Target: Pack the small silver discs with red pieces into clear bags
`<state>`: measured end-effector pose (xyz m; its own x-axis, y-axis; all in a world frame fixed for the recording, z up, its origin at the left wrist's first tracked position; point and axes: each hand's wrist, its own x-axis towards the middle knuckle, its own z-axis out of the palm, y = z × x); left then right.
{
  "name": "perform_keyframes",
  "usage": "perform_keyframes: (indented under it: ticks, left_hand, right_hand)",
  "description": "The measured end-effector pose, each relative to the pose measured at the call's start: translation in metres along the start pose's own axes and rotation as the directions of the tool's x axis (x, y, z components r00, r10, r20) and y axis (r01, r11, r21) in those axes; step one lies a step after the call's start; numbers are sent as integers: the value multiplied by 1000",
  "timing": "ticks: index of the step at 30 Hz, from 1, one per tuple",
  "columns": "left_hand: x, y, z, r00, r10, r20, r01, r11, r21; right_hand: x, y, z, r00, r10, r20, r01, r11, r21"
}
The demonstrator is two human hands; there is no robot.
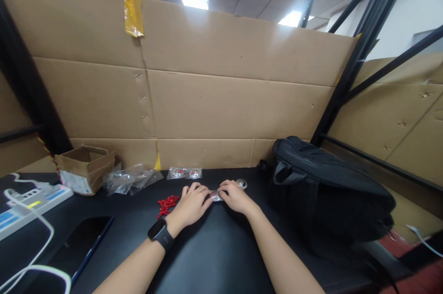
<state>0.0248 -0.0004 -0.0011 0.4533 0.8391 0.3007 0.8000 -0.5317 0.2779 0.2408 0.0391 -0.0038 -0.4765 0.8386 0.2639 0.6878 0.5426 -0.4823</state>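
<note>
Between my two hands lies a small clear plastic packet (216, 196) on the black tabletop; its contents are too small to tell. My left hand (193, 202), with a dark watch (161, 234) on its wrist, has its fingers closed on the packet's left end. From the other side, the bent fingers of my right hand (236, 197) grip its right end. Just behind my right hand sits a round silver metal piece (242, 184). Several small red pieces (168, 205) are heaped to the left of my left hand.
Two clear packets (178, 173) with round silver pieces lie near the cardboard wall (207, 109). Crumpled plastic bags (129, 179) and an open cardboard box (85, 169) stand left. A power strip (38, 204), white cable and phone (81, 243) occupy the left; a black bag (325, 192), the right.
</note>
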Motion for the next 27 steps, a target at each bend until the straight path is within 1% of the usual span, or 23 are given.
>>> perform_keyframes:
  ticks: [3, 6, 8, 10, 13, 16, 18, 20, 21, 23, 24, 25, 27]
  left_hand:
    - [-1, 2, -1, 1000, -4, 25, 5, 1000, -21]
    - [-1, 4, -1, 1000, -16, 4, 16, 1000, 8]
    - [1, 4, 1, 999, -27, -18, 27, 999, 21]
    - [3, 2, 2, 997, -55, -46, 56, 998, 21]
    - [4, 1, 5, 987, -134, -87, 134, 991, -6]
    - [5, 1, 1, 982, -174, -75, 171, 984, -42]
    - [5, -2, -7, 981, -176, -81, 174, 984, -32]
    - [4, -11, -23, 973, -191, -132, 193, 981, 2]
    - [3, -19, -33, 964, -205, -166, 211, 977, 18]
    - [-1, -40, -53, 945, -255, -206, 266, 964, 26]
    - [-4, -52, -62, 939, -278, -201, 288, 957, 25]
    - [-8, -63, -70, 942, -292, -166, 299, 954, 21]
    - [-15, -82, -79, 961, -275, -42, 275, 961, -3]
  right_hand:
    - [-2, -2, -5, 1000, -18, -10, 18, 1000, 2]
    - [-4, -5, -8, 994, -102, 25, 102, 995, 3]
    - [-4, -7, -7, 992, -116, 48, 116, 993, -3]
    - [-3, -10, -5, 996, -92, 23, 91, 995, 27]
    - [-1, -13, 1, 1000, -26, -11, 28, 984, 174]
    - [-2, -14, 8, 999, 45, -7, -41, 960, 278]
    - [-1, -12, 11, 997, 74, 11, -74, 953, 294]
    - [2, -5, 11, 992, 120, 27, -123, 952, 280]
    - [6, -1, 9, 987, 162, 21, -162, 956, 246]
    - [19, 9, 3, 963, 269, -15, -265, 956, 125]
    - [28, 14, 0, 948, 318, -36, -315, 947, 58]
    - [39, 18, -3, 934, 353, -54, -353, 936, 0]
    - [62, 24, -5, 923, 379, -65, -383, 921, -70]
